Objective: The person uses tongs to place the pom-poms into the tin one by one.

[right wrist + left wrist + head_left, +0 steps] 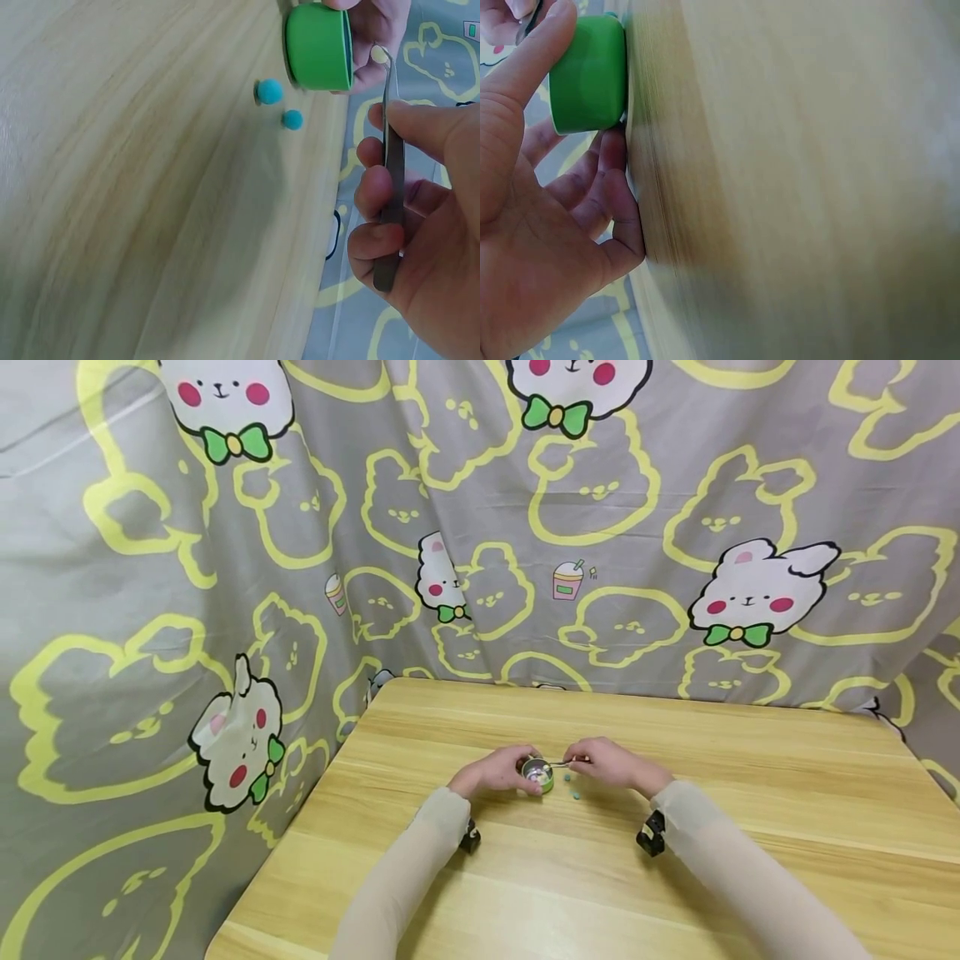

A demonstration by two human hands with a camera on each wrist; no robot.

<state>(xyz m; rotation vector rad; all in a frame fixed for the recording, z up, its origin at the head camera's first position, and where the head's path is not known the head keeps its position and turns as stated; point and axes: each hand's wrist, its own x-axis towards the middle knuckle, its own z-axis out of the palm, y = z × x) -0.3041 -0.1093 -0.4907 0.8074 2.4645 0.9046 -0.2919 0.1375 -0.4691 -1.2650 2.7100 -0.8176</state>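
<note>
A small round green cup (pixel 549 785) stands on the table, with several pale little pieces inside. My left hand (pixel 501 771) holds it from the left, thumb on the near side and fingers round the far side. In my right hand (pixel 609 765) is a pair of dark metal tweezers (pixel 394 187), gripped between thumb and fingers. Their bent tips pinch a small pale yellow ball (pixel 379 54) close by the cup's rim. Two blue balls, a larger one (pixel 269 91) and a smaller one (pixel 292 119), lie on the table just right of the cup.
The wooden table (pixel 525 893) extends around both hands, its back edge meeting a grey curtain (pixel 495 510) with cartoon prints. More curtain hangs along the left side. Black wrist mounts (pixel 652 833) sit under both forearms.
</note>
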